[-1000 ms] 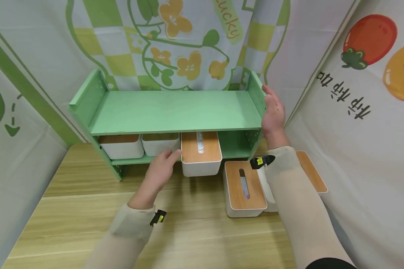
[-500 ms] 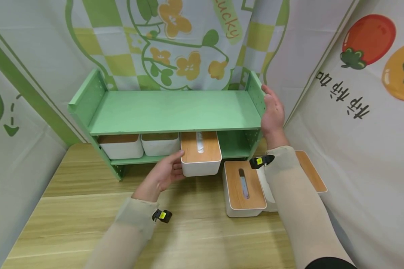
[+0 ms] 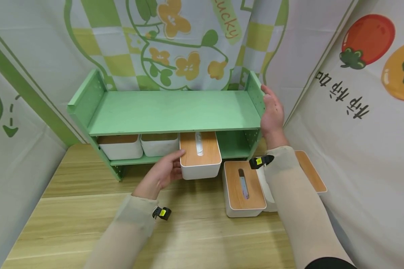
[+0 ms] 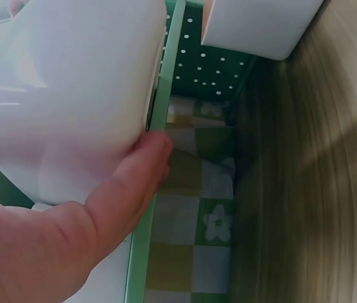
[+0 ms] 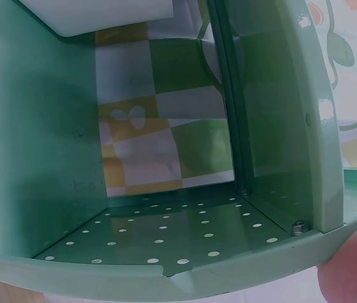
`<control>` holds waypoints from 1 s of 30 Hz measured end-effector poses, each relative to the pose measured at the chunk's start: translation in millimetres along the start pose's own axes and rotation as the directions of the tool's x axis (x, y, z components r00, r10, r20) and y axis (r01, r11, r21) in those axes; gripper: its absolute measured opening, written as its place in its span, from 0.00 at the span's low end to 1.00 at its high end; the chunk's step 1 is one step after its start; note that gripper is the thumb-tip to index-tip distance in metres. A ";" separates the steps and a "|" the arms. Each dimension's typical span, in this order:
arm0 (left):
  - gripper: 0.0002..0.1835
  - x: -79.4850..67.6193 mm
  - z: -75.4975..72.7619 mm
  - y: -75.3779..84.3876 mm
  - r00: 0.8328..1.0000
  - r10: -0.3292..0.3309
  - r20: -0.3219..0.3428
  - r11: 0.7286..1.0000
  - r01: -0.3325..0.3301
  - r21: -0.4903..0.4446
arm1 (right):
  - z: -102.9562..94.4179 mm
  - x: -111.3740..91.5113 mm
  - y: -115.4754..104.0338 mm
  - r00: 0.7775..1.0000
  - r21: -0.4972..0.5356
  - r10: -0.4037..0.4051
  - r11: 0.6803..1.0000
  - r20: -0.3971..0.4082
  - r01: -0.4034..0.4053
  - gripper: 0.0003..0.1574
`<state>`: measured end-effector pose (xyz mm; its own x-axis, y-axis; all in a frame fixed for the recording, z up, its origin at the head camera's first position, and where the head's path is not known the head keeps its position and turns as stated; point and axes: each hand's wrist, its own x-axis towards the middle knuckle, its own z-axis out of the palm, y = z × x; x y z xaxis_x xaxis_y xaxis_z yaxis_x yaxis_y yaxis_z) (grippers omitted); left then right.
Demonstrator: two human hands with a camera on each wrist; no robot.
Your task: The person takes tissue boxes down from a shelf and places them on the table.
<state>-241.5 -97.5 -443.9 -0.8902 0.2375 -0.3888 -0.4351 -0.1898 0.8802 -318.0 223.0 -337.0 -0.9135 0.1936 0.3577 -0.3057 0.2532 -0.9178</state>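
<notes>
A white tissue box with a wood-look lid (image 3: pixel 208 149) juts out from the lower level of the green shelf (image 3: pixel 175 112). My left hand (image 3: pixel 163 172) grips its left front corner, thumb at the lid's edge and fingers low on the side. In the left wrist view, the hand (image 4: pixel 71 233) lies against the box's glossy white wall (image 4: pixel 71 95). My right hand (image 3: pixel 272 117) rests along the shelf's right side panel, fingers extended. Only a blurred bit of that hand (image 5: pixel 355 265) shows in the right wrist view.
Two white boxes, the left one (image 3: pixel 121 147) and its neighbour (image 3: pixel 159 144), sit in the lower level. On the wooden table (image 3: pixel 195 239), another tissue box (image 3: pixel 244 190) stands at front right. A further wood-lidded box (image 3: pixel 311 172) is partly behind my right arm.
My left hand has come in from beside the tissue box and taken hold of its left side. The box has then shifted slightly outward, toward me. My right hand stays put.
</notes>
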 end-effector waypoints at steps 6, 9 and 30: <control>0.32 1.6 -3.3 2.4 0.999 -0.030 0.011 0.999 0.030 0.027 | 0.5 0.2 1.3 1.000 -0.006 -0.005 1.000 -0.001 0.005 0.29; 0.29 -0.6 -5.3 2.9 0.999 -0.025 0.044 0.999 0.024 0.024 | 0.5 0.1 1.3 1.000 -0.006 -0.007 1.000 -0.001 0.007 0.30; 0.30 -17.8 -9.7 -6.1 0.996 -0.001 0.085 0.996 -0.006 0.087 | 0.0 -0.3 0.4 1.000 -0.010 0.005 1.000 0.011 -0.005 0.30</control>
<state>-224.3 -109.8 -445.1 -0.8750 0.3177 -0.3653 -0.4160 -0.1075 0.9030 -317.9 223.0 -337.5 -0.9180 0.1848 0.3509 -0.2981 0.2617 -0.9179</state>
